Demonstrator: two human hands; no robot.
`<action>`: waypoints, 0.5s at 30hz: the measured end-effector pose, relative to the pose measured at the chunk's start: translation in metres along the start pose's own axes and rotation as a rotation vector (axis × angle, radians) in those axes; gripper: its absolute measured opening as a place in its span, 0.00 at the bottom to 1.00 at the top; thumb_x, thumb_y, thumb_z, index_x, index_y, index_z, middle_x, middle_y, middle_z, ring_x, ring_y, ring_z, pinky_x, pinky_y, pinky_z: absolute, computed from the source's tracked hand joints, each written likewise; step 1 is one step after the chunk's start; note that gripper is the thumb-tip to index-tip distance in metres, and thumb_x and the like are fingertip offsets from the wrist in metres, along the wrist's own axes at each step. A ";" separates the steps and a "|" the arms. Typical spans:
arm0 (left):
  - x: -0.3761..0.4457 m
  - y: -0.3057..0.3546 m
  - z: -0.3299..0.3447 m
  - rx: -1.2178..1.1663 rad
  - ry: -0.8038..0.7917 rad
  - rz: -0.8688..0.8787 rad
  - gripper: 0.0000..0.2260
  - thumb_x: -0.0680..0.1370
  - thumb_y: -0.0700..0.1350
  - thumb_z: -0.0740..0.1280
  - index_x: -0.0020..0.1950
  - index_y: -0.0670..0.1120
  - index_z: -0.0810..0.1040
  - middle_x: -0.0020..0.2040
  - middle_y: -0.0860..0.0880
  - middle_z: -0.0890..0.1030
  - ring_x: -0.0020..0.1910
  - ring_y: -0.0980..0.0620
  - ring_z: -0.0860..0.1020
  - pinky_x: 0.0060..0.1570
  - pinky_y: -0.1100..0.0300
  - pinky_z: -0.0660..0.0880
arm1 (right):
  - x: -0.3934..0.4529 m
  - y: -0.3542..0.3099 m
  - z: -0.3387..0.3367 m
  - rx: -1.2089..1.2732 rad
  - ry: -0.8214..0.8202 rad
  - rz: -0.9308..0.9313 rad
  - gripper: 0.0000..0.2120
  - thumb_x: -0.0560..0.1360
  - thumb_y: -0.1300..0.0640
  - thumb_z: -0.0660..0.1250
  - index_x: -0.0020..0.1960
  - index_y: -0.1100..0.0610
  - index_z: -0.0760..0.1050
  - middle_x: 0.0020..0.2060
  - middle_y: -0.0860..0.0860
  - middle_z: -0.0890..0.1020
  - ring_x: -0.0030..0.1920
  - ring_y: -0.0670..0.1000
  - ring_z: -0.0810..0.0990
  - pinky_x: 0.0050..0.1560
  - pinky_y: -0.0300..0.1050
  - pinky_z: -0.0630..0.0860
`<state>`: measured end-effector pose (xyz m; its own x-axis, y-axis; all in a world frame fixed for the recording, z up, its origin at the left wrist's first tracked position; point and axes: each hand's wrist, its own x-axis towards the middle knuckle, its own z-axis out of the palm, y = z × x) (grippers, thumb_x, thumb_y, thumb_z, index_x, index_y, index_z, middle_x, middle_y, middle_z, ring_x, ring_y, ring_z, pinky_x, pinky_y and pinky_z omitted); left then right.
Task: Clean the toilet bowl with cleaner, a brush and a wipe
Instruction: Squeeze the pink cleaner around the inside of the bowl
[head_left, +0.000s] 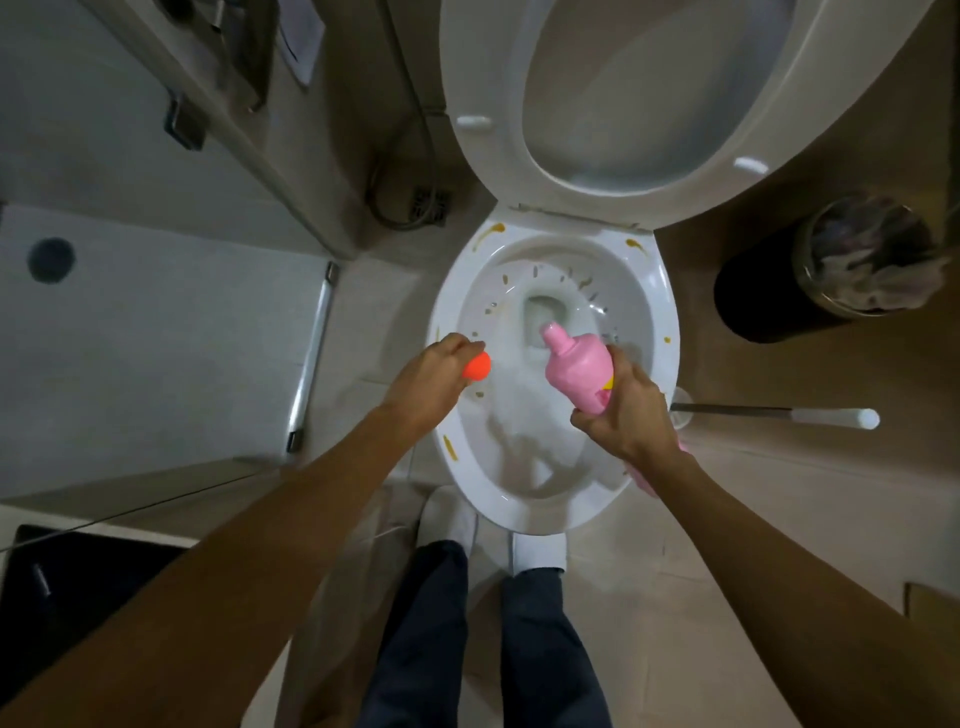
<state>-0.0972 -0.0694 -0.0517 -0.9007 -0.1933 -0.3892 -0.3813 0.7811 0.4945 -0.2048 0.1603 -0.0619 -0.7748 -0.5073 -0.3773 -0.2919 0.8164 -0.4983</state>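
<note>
The white toilet bowl (655, 291) stands open below me, lid and seat raised, with brown-yellow smears on its rim and inner wall. My right hand (626, 413) grips a pink cleaner bottle (574, 364), uncapped, with its nozzle tilted over the water. My left hand (434, 376) holds the bottle's orange cap (478, 365) over the bowl's left rim. The toilet brush handle (779, 414), grey with a white tip, lies to the right of the bowl.
A dark bin (810, 275) with a crumpled liner stands on the right. A glass shower door (311, 358) and a white shower tray lie to the left. A floor drain (430, 205) and a hose sit behind the bowl. My feet stand at the bowl's front.
</note>
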 end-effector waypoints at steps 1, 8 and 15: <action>-0.001 -0.002 0.005 0.002 -0.007 -0.018 0.21 0.77 0.38 0.66 0.71 0.43 0.70 0.66 0.44 0.73 0.61 0.41 0.74 0.59 0.53 0.70 | 0.003 0.001 0.002 -0.009 -0.004 0.025 0.38 0.62 0.52 0.75 0.68 0.57 0.64 0.52 0.58 0.78 0.47 0.62 0.78 0.47 0.55 0.78; -0.007 -0.008 0.030 -0.066 0.034 -0.033 0.22 0.75 0.38 0.70 0.69 0.43 0.73 0.64 0.45 0.77 0.58 0.40 0.75 0.58 0.49 0.72 | 0.023 -0.002 0.017 -0.060 -0.044 0.106 0.37 0.63 0.53 0.76 0.67 0.57 0.64 0.52 0.58 0.78 0.48 0.62 0.78 0.46 0.49 0.74; -0.011 -0.021 0.032 -0.120 0.069 -0.042 0.22 0.75 0.36 0.69 0.69 0.42 0.73 0.64 0.44 0.77 0.59 0.41 0.75 0.59 0.53 0.71 | 0.048 -0.013 0.022 -0.065 -0.078 0.137 0.35 0.62 0.53 0.76 0.64 0.57 0.65 0.50 0.59 0.78 0.47 0.63 0.77 0.47 0.53 0.78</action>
<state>-0.0726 -0.0652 -0.0826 -0.8941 -0.2678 -0.3590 -0.4373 0.6954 0.5703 -0.2258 0.1192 -0.0908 -0.7644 -0.4082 -0.4990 -0.2245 0.8941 -0.3874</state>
